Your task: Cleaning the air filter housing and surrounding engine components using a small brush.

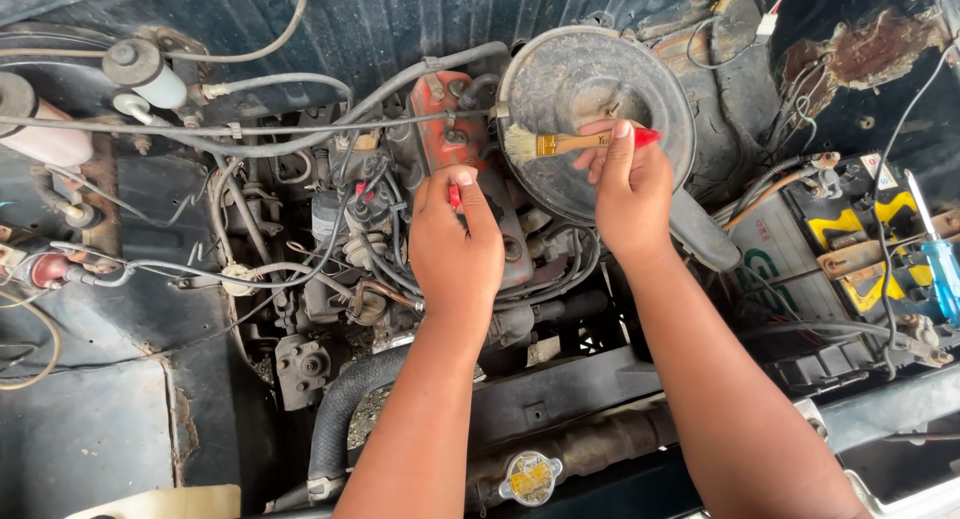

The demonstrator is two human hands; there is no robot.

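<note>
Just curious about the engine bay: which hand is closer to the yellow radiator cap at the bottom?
Left. The left hand sits almost straight above the radiator cap; the right hand is higher and further right, holding a paintbrush.

Grimy old engine bay (300,39) in flat daylight, rusty firewall patch (860,49), hoses and wires (280,139) everywhere, battery (850,249) sat off to one side, yellowed radiator cap (530,476) down front

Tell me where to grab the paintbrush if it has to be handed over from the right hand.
Take the paintbrush by the bare wooden stretch between the metal band and the right hand, coming from above. It lies nearly level over the round air filter cover, bristles pointing left, and the hand's grip covers the red end of the handle. That middle stretch is probably the only free, rigid part.
</note>
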